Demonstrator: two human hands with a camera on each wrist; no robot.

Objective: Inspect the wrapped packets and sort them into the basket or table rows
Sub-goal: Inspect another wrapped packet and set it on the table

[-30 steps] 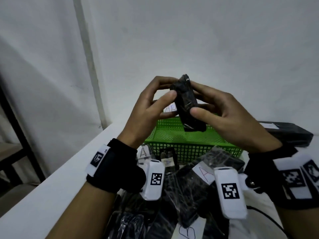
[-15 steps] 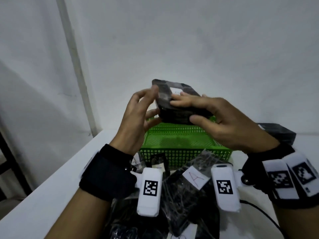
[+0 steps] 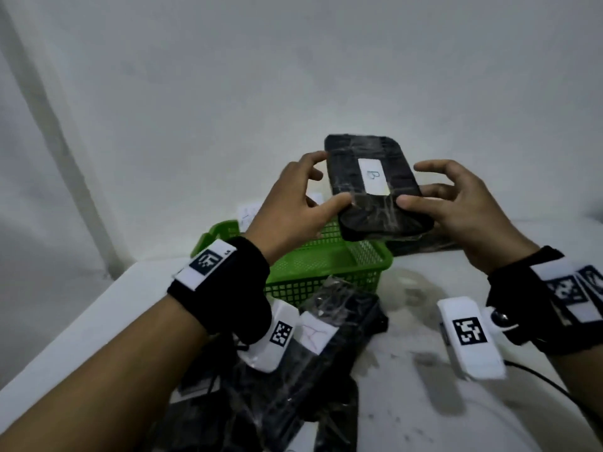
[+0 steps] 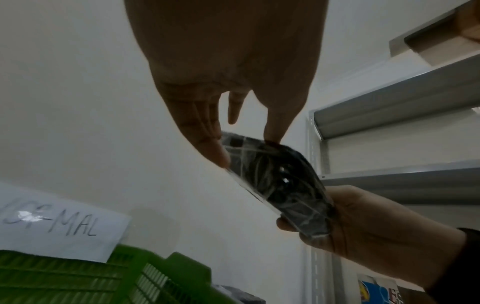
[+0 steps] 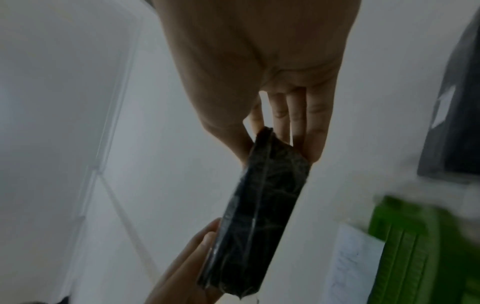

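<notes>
A black packet wrapped in clear film (image 3: 375,187) is held flat in the air above the green basket (image 3: 326,265), its white label marked "B" facing up. My left hand (image 3: 300,197) pinches its left edge, thumb on top. My right hand (image 3: 450,197) pinches its right edge the same way. In the left wrist view the packet (image 4: 280,185) runs between my left fingertips and the right hand. The right wrist view shows the packet (image 5: 259,209) edge-on between both hands. A pile of other wrapped packets (image 3: 293,370) lies on the white table (image 3: 408,370) in front of the basket, one labelled "A".
A paper sign (image 4: 57,222) is fixed to the basket's far side. Another dark packet (image 3: 424,246) lies on the table behind the basket to the right. A metal shelf rack (image 4: 402,123) stands at the right. A wall is close behind, and a black cable (image 3: 548,383) trails at the right.
The packet has been turned from upright on edge to flat, so its "B" label now faces up. Both hands shifted to the right with it and spread to its two sides.
</notes>
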